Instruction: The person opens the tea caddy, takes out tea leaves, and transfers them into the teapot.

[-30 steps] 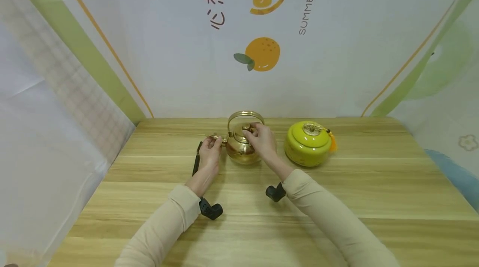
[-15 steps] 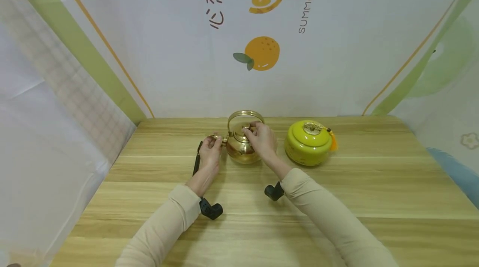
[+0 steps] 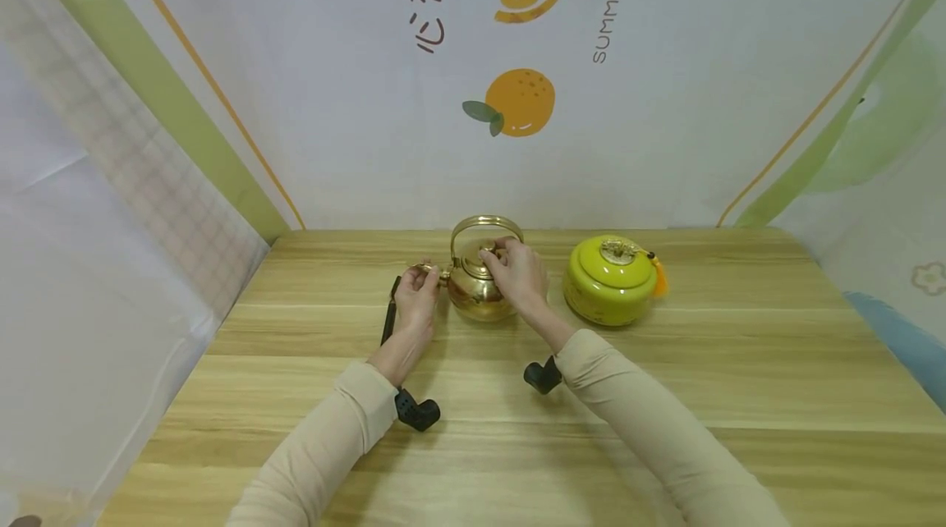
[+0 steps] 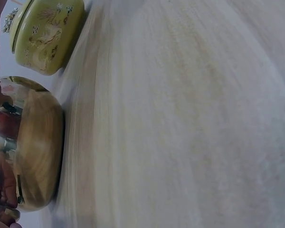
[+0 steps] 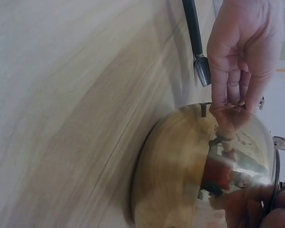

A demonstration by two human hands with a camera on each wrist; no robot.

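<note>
A shiny gold kettle (image 3: 473, 299) with a raised hoop handle (image 3: 485, 220) stands upright at the back of the table. My left hand (image 3: 415, 301) pinches its spout (image 3: 444, 275) on the left side. The thumb and fingers of my right hand (image 3: 523, 277) hold the knob of the lid (image 3: 474, 266), which sits on the kettle; the knob is mostly covered. In the right wrist view, the left fingers meet the far side of the kettle (image 5: 175, 156). Its polished side mirrors both hands.
A yellow-green lidded jar (image 3: 608, 293) with an orange tassel (image 3: 660, 277) stands right of the kettle. A black-handled utensil (image 3: 389, 318) with a small spoon-like metal end (image 5: 203, 71) lies by the left hand. A printed white cloth (image 3: 355, 141) hangs behind the wooden table (image 3: 473, 461).
Both hands keep the same hold on the spout and the lid knob. The head view has shifted very slightly; the kettle and jar stay in place.
</note>
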